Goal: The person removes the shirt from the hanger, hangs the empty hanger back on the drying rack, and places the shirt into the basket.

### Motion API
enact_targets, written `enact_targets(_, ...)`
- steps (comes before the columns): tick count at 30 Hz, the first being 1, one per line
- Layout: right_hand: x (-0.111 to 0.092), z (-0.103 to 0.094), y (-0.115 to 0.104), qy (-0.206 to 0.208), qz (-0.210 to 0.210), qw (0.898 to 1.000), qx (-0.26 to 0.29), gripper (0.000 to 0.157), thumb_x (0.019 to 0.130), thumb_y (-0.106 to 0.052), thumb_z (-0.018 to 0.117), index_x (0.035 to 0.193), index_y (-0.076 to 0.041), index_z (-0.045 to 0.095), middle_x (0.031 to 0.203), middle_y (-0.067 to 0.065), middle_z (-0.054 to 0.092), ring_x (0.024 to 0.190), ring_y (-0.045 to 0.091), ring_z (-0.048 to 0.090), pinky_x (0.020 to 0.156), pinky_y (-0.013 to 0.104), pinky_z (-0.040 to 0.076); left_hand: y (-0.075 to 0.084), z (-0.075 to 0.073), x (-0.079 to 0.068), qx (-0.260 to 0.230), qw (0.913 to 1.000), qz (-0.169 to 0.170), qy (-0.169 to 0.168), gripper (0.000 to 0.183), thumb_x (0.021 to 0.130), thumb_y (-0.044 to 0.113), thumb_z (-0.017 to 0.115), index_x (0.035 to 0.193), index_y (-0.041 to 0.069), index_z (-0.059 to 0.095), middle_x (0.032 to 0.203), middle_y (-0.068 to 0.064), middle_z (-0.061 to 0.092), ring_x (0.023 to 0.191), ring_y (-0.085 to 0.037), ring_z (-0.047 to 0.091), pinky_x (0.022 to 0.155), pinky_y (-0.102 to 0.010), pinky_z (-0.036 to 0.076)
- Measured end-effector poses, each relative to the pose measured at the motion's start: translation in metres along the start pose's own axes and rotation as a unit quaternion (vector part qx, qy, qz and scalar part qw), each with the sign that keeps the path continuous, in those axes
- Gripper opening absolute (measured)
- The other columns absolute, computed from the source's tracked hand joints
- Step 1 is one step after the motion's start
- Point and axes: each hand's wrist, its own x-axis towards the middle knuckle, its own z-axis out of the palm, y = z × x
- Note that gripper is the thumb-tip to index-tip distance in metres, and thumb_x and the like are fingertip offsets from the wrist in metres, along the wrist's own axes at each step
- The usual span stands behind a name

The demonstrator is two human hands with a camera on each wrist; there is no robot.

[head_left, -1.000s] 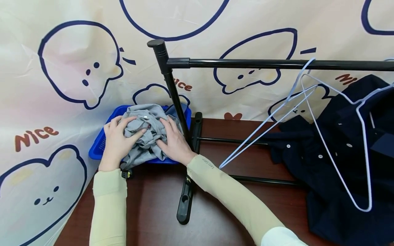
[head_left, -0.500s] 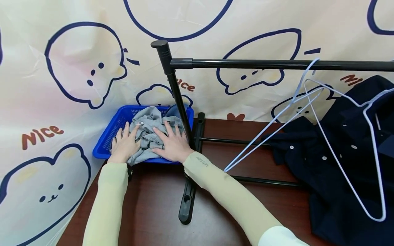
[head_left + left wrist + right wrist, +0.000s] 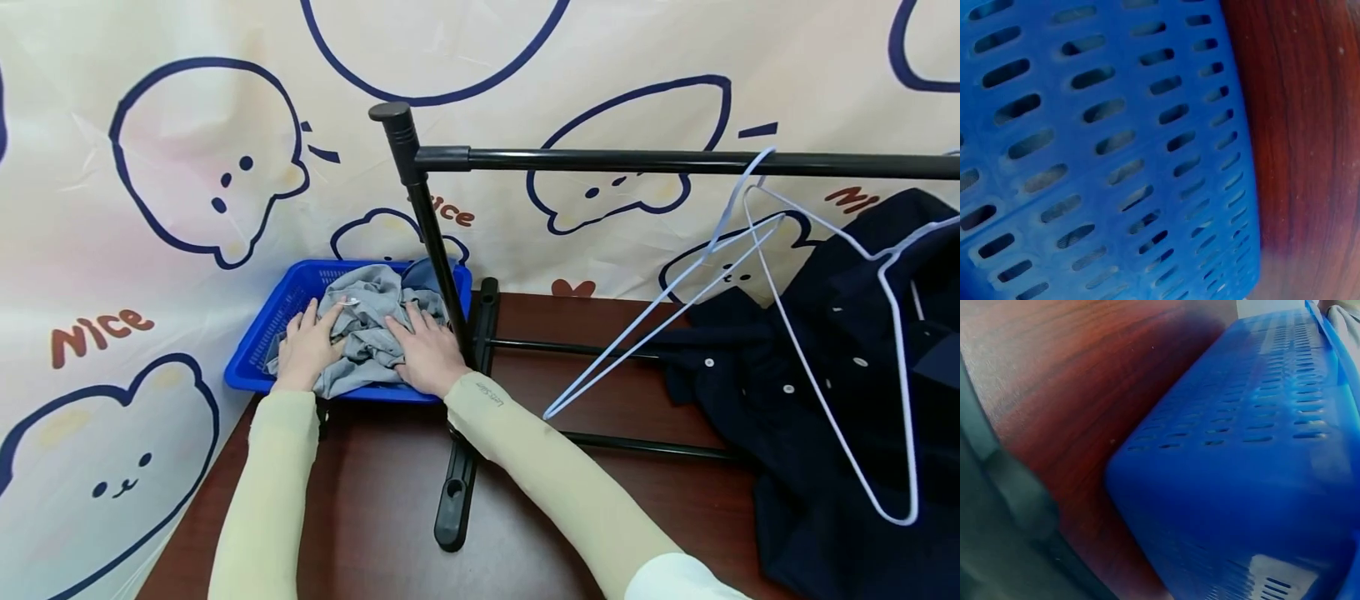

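Because grey cloth [image 3: 369, 337] bulged in the centre-left basket [image 3: 255, 352], left hand [image 3: 303, 352] and right hand [image 3: 429, 353] lay on it, presumably containing it. Each grip was wide.

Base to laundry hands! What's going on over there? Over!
Left hand and right hand resting on grey cloth. Grey cloth crumpled in blue basket. Possible snag: black rack post close by right hand.

Grey cloth [image 3: 371, 290], blue basket [image 3: 258, 348] – black rack [image 3: 600, 162], navy shirt [image 3: 810, 492] – navy-and-cream cartoon-print backdrop [image 3: 615, 50].
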Motion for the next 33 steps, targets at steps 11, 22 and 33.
enact_targets(11, -0.036, -0.002, 0.010, 0.075, -0.104, 0.987, 0.095, 0.064, 0.105, -0.035, 0.058, 0.159, -0.010, 0.035, 0.167, 0.015, 0.015, 0.152, 0.029, 0.019, 0.119, 0.039, 0.022, -0.002, 0.002, -0.009, -0.084, 0.9887, 0.035, 0.120, 0.065, 0.097, 0.021, 0.067, 0.157, 0.017, 0.043, 0.163, -0.026, 0.022, 0.144, -0.055, 0.017, 0.103, -0.080, 0.018)
enact_targets(22, -0.087, -0.035, 0.039, 0.099, -0.148, 0.938, 0.297, 0.046, 0.105, -0.032, 0.059, 0.147, -0.012, 0.056, 0.146, 0.002, 0.055, 0.132, 0.012, 0.051, 0.108, 0.032, 0.040, 0.016, -0.023, -0.025, -0.228, 0.9145, 0.076, 0.326, 0.059, 0.089, 0.029, 0.077, 0.145, 0.021, 0.060, 0.155, -0.007, 0.046, 0.142, -0.035, 0.038, 0.115, -0.058, 0.022)
enact_targets(33, -0.130, -0.048, 0.053, 0.175, -0.143, 0.891, 0.393, 0.035, 0.103, -0.034, 0.063, 0.133, -0.018, 0.068, 0.126, -0.012, 0.066, 0.112, 0.011, 0.061, 0.095, 0.034, 0.050, 0.103, -0.088, -0.068, -0.273, 0.7769, 0.210, 0.527, 0.051, 0.089, 0.029, 0.074, 0.133, 0.004, 0.067, 0.140, 0.001, 0.061, 0.131, -0.021, 0.052, 0.111, -0.038, 0.032)
